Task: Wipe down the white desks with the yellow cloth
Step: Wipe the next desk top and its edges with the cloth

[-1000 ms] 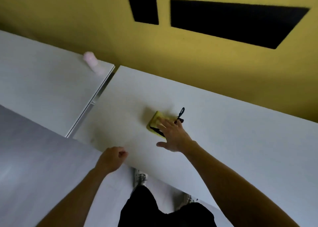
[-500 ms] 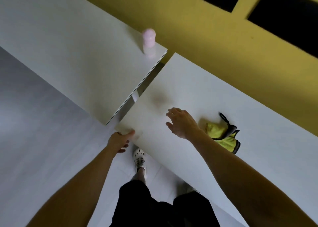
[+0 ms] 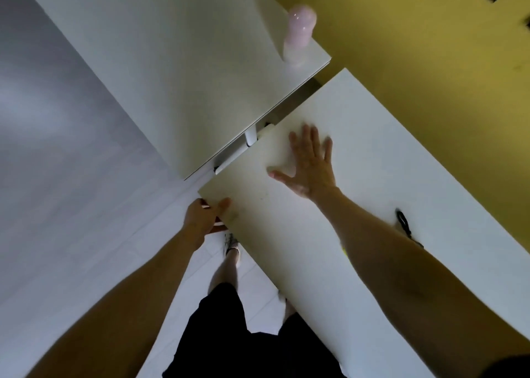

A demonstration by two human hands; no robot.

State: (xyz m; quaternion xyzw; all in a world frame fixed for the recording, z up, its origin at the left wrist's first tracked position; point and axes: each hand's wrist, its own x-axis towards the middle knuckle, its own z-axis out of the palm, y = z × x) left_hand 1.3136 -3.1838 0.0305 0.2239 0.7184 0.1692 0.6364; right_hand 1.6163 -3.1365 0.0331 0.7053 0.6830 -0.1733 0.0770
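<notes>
A white desk (image 3: 372,154) runs from the middle to the lower right. My right hand (image 3: 311,162) lies flat on it with fingers spread, near its left end. My left hand (image 3: 205,217) grips the desk's near left corner, thumb on top and fingers under the edge. The yellow cloth (image 3: 344,253) lies on the desk behind my right forearm, which hides nearly all of it; only a sliver of yellow and its black loop (image 3: 403,224) show. A second white desk (image 3: 172,62) stands at the upper left, apart by a narrow gap.
A pink bottle (image 3: 299,33) stands at the far right corner of the left desk. A yellow wall (image 3: 430,62) runs behind both desks. A white desk leg (image 3: 251,138) shows in the gap. My legs and shoes are below, on the grey floor (image 3: 57,176).
My right hand let go of the cloth and slid left across the desk, leaving the cloth behind my forearm. My left hand took hold of the desk's corner. The view swung left.
</notes>
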